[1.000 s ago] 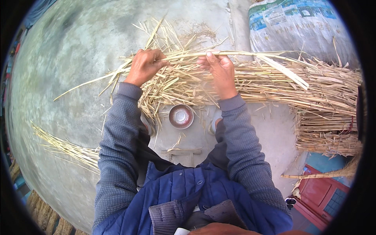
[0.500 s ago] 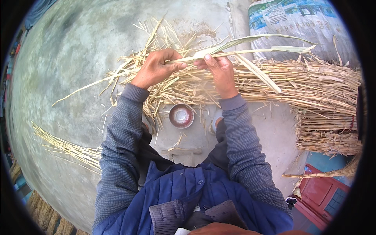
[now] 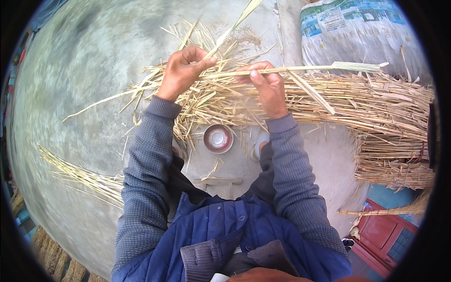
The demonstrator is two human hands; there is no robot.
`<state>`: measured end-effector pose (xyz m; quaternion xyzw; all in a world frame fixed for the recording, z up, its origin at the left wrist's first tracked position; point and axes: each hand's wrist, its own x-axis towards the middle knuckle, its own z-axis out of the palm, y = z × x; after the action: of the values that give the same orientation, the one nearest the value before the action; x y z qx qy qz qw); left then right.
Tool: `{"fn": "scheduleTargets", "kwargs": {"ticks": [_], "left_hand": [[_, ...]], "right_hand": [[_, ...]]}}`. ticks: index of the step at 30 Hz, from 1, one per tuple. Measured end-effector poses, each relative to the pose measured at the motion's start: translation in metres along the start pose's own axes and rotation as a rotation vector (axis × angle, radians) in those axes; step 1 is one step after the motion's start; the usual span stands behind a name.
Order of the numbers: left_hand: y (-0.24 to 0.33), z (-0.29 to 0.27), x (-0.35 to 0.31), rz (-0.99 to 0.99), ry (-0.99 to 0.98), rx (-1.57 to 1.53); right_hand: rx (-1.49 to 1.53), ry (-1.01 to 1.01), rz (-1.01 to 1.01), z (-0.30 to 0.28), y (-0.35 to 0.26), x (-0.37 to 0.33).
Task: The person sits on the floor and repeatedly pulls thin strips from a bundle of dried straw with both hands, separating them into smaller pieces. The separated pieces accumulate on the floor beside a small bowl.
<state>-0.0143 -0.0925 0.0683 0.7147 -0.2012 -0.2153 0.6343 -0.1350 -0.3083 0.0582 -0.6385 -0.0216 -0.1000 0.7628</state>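
Note:
My left hand (image 3: 181,73) pinches a pale dry leaf strip (image 3: 237,26) between thumb and fingers. The strip slants up and away to the right from the fingertips. With thumb and fingers closed, my right hand (image 3: 269,91) grips a long straw-coloured stalk (image 3: 300,69) that lies nearly level. One end of the stalk reaches right to a pale leafy tip, and a loose flap (image 3: 312,93) hangs from it beside my right hand. Both hands are above a heap of broken straw pieces (image 3: 206,101) on the floor.
A metal bowl (image 3: 229,139) with a reddish inside sits between my feet. Thick stalk bundles (image 3: 357,98) lie at the right, below a printed white sack (image 3: 361,44). A loose sheaf of stalks (image 3: 82,176) rests on the concrete floor (image 3: 70,84) at left.
The leaf strip, earlier lying along the stalk to the right, now stands away from it in my left hand, pointing up. My right hand has shifted slightly right with the stalk.

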Motion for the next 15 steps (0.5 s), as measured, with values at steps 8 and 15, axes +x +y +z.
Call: {"fn": "scheduleTargets", "kwargs": {"ticks": [8, 15], "left_hand": [[-0.03, -0.048, 0.004, -0.113, 0.122, 0.523], [-0.055, -0.056, 0.006, 0.212, 0.299, 0.94]], "right_hand": [[0.098, 0.235, 0.159, -0.021, 0.008, 0.006], [0.132, 0.246, 0.174, -0.028, 0.012, 0.008]]}}
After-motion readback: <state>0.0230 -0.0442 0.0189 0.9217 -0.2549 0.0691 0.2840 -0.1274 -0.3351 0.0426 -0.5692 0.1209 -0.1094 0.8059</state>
